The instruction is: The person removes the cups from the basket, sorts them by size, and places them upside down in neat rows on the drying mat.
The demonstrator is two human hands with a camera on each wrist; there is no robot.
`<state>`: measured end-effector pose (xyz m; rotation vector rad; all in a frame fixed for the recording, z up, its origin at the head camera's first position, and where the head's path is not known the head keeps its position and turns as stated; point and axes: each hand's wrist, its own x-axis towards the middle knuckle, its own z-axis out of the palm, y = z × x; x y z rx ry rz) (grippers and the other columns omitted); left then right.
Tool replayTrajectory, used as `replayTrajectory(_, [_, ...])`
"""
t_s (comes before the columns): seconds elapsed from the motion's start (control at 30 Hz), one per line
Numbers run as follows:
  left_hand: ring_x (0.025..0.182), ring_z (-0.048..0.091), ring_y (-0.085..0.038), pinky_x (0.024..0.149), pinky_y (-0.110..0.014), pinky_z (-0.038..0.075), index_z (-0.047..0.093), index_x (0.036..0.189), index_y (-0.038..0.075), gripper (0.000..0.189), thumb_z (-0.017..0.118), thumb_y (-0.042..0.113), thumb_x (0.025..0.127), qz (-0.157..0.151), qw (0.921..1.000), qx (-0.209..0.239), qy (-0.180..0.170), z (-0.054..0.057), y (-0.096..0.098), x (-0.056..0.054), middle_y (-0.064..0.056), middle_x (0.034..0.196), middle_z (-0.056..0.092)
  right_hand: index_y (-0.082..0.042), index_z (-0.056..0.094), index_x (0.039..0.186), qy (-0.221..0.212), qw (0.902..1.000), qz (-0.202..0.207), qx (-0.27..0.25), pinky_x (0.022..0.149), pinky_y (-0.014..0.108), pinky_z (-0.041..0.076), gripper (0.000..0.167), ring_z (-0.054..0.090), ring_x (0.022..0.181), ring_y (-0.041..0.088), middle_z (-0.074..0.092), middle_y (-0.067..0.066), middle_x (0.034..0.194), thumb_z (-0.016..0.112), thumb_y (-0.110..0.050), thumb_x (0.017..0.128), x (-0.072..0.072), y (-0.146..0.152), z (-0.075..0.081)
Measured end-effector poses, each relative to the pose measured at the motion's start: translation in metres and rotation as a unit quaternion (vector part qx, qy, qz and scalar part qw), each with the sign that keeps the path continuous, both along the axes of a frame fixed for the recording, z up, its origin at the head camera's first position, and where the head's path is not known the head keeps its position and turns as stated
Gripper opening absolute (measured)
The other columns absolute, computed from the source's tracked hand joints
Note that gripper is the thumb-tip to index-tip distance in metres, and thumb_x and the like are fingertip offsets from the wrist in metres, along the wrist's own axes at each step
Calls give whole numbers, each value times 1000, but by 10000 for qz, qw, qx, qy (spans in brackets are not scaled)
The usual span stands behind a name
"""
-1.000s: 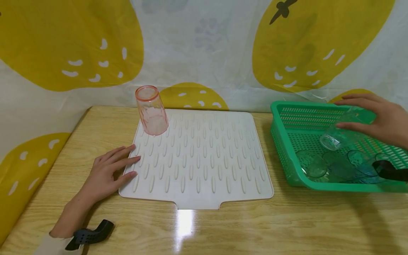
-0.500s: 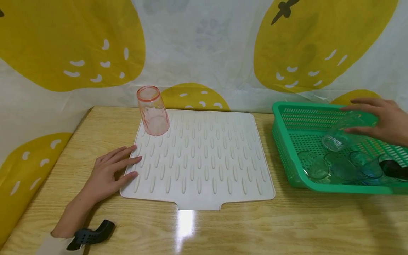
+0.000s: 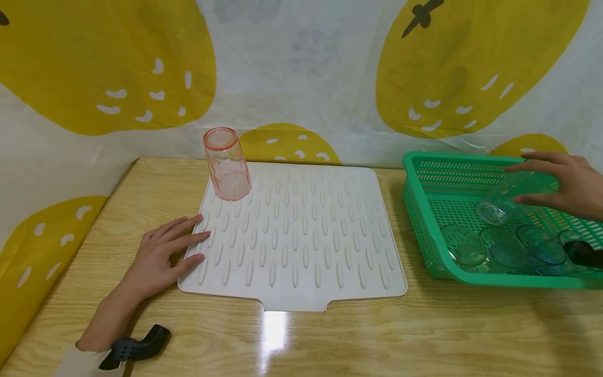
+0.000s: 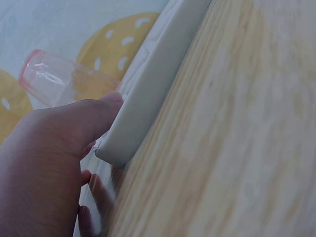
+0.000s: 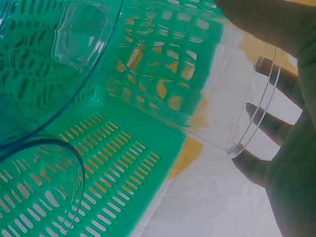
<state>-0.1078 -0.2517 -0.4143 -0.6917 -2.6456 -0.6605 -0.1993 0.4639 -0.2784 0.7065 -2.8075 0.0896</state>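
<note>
1. Right hand [image 3: 572, 183]: fingers and thumb are grasping a clear glass [image 3: 506, 201] near its rim; the right wrist view is showing the thumb on one side and fingers on the other.
2. Clear glass is leaning at an angle inside the green basket [image 3: 419, 230], base pointing down and toward the mat side, rim end up at the hand. Can't tell if the base is touching the basket floor.
3. More glasses [image 3: 464, 248] are sitting in a row along the basket's near side, overlapping in the head view; the farther-right ones are showing a bluish tint.
4. Left hand [image 3: 162, 256]: fingers are released, lying extended and spread, tips resting on the left edge of the white ridged mat [image 3: 294, 235].
5. Pink glass [image 3: 228, 170] is standing on the mat's far left corner, narrower end up, well apart from the basket.
6. Mat and basket are resting on the wood-grain bench [image 3: 367, 340], basket just to the right of the mat.
7. White cloth [image 3: 292, 57] with yellow fruit shapes is hanging behind.
8. Left wrist is wearing a black mount [image 3: 138, 349] by a pale sleeve [image 3: 87, 362].
</note>
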Motion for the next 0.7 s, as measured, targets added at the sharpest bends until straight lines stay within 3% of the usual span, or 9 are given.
replayTrajectory(0.2, [132, 35, -34, 86, -56, 27, 68, 123, 18, 45, 75, 32, 81, 18, 10000, -11, 25, 0, 0, -1, -5, 143, 47, 1, 59, 120, -27, 9998, -208, 71, 74, 68, 36, 59, 33, 120, 58, 36, 35, 137, 84, -6, 67, -1, 1, 0])
replayTrajectory(0.37, [132, 35, -34, 87, -56, 27, 67, 123, 18, 45, 75, 33, 82, 21, 10000, -31, 8, 0, 0, -1, -5, 144, 47, 0, 58, 120, -156, 9990, -423, 64, 72, 67, 37, 53, 28, 126, 56, 33, 34, 139, 81, -2, 71, 0, -1, 0])
replayTrajectory(0.6, [132, 35, -34, 87, -57, 27, 67, 123, 19, 45, 74, 33, 82, 26, 10000, -33, -19, -2, -1, -1, -4, 144, 46, -2, 60, 109, -68, 9973, -722, 103, 68, 64, 38, 46, 39, 101, 57, 38, 34, 128, 82, -1, 69, 6, -9, 1])
replayTrajectory(0.7, [132, 35, -34, 87, -57, 27, 67, 124, 19, 45, 74, 34, 82, 22, 10000, -46, -7, -1, -1, -1, -5, 144, 47, -3, 61, 107, 120, 9977, -662, 81, 72, 65, 37, 45, 39, 102, 56, 40, 33, 127, 83, -1, 68, 11, -12, 1])
